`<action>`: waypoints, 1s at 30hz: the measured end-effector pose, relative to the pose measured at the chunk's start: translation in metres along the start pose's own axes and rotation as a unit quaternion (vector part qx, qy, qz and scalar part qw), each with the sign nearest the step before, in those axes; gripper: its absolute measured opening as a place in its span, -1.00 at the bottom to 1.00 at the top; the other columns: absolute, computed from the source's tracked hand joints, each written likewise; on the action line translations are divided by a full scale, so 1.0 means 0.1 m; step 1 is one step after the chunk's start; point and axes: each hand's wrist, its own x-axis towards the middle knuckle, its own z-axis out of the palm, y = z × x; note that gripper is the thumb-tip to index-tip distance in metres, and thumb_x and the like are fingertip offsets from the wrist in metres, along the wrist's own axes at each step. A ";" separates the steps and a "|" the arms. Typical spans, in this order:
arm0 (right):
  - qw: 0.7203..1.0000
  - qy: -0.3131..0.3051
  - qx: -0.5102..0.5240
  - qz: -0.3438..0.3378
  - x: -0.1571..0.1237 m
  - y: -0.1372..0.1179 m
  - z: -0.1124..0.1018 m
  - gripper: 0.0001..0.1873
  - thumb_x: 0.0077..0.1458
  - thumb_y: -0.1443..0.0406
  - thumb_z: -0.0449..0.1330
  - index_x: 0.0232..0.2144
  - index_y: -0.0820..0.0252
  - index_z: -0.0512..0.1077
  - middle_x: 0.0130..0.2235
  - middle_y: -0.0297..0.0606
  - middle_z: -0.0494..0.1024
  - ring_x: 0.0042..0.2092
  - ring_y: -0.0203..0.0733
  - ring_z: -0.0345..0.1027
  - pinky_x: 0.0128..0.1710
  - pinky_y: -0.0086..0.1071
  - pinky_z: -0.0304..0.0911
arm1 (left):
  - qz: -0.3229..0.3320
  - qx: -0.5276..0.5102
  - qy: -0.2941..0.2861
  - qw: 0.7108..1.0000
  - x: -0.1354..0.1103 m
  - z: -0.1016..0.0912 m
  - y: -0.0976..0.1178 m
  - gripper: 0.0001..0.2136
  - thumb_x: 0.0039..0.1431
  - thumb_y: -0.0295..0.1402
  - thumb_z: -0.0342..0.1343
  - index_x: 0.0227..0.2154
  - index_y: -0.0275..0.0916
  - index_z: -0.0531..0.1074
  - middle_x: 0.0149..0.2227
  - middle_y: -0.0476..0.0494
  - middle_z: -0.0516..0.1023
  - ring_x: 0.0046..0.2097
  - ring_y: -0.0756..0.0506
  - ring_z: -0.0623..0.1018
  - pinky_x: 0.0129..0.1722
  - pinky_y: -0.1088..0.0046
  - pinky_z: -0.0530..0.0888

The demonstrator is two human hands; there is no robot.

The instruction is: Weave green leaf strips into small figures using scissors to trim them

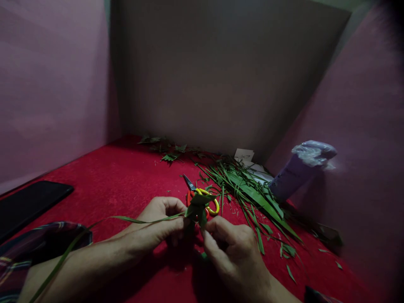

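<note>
Between my two hands is a small folded piece of green leaf [199, 203], held up off the red cloth. My left hand [162, 223] pinches its left side. From there a long thin leaf strip [132, 219] trails back over my left forearm. My right hand [232, 244] is closed on the lower right edge of the folded leaf, thumb against curled fingers. Just behind the leaf lies a pair of scissors [214, 202] with yellow and red handles, partly hidden by it, the dark blades pointing away to the left.
A heap of long green leaf blades [249, 191] lies to the right, with scraps around it. Jagged leaves [170, 157] lie near the back wall. White papers [244, 155], a purple plastic-topped container [292, 170] and a black flat object [34, 202] sit on the red cloth [116, 176].
</note>
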 end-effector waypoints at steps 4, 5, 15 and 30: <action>1.000 0.001 0.010 0.009 -0.01 -0.02 0.00 -0.81 0.03 0.35 0.03 -0.61 0.19 0.27 -0.70 -0.47 0.17 -0.66 -0.42 -0.02 -0.66 -0.53 -0.10 | 0.001 0.002 0.002 1.000 0.00 -0.02 -0.03 -0.79 -0.06 -0.23 0.17 -0.43 -0.27 0.39 -0.52 -0.02 0.45 -0.51 -0.01 0.42 -0.53 0.53 0.31; 1.000 0.001 0.013 0.011 -0.01 -0.03 0.00 -0.81 0.02 0.35 0.03 -0.61 0.19 0.26 -0.70 -0.47 0.15 -0.67 -0.42 -0.03 -0.66 -0.52 -0.11 | -0.005 0.006 -0.001 1.000 0.00 -0.01 -0.02 -0.79 -0.07 -0.23 0.18 -0.46 -0.28 0.38 -0.55 -0.01 0.44 -0.53 0.00 0.40 -0.55 0.53 0.30; 0.998 -0.015 0.049 0.024 -0.03 -0.02 0.01 -0.81 0.05 0.35 0.02 -0.59 0.19 0.24 -0.68 -0.51 0.07 -0.66 -0.43 -0.09 -0.66 -0.50 -0.15 | -0.009 0.009 -0.007 1.000 0.01 0.06 0.07 -0.75 -0.10 -0.21 0.21 -0.52 -0.31 0.35 -0.62 0.01 0.40 -0.59 0.03 0.36 -0.59 0.54 0.29; 0.998 -0.016 0.058 0.026 -0.01 -0.04 0.00 -0.84 -0.01 0.39 0.01 -0.59 0.19 0.24 -0.69 -0.50 0.09 -0.66 -0.43 -0.06 -0.65 -0.51 -0.13 | 0.035 0.022 -0.021 0.999 0.00 0.03 0.02 -0.80 -0.02 -0.24 0.16 -0.48 -0.28 0.37 -0.55 0.01 0.43 -0.52 0.02 0.40 -0.56 0.56 0.29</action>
